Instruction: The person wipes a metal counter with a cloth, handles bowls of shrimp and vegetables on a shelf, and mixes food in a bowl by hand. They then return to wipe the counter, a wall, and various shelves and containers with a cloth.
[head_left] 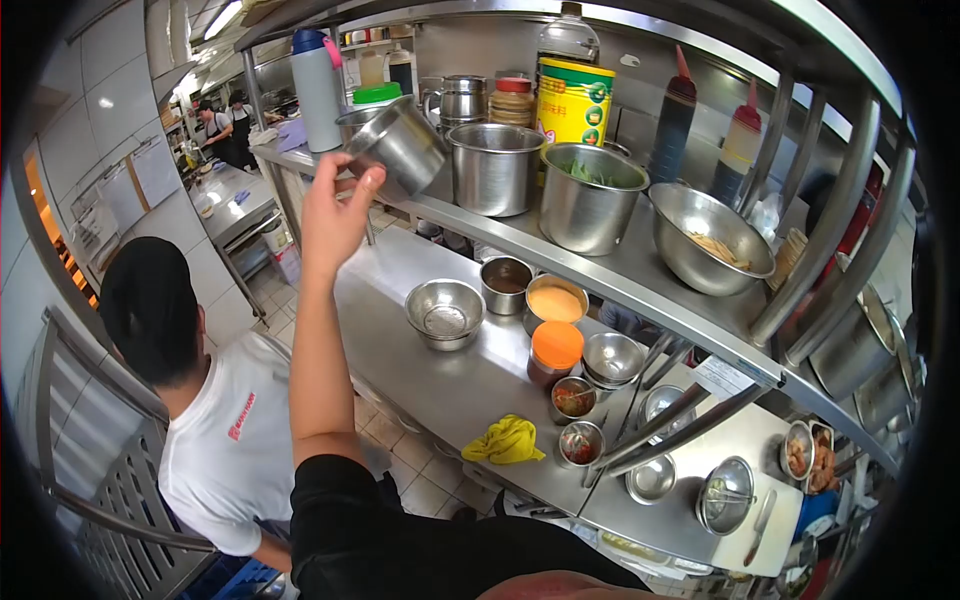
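Note:
My left hand [343, 205] is raised to the upper steel shelf, with thumb and fingers closed at the edge of a tilted steel pot [405, 145]. The pot leans over at the shelf's left part, and its lower left side is slightly blurred. Just right of it stand a deep steel pot [495, 170] and another steel pot [592, 205] with green leaves inside. Behind the tilted pot I see a green lid [377, 93] and a grey bottle [316, 95] with a blue cap. My right hand is out of view.
Below the shelf, the steel counter [375, 290] bears steel bowls [445, 312], an orange-lidded jar [556, 350] and a yellow cloth [505, 440]. A steel bowl [712, 240] stands at the shelf's right. Close on my left is a co-worker in a white shirt [225, 440].

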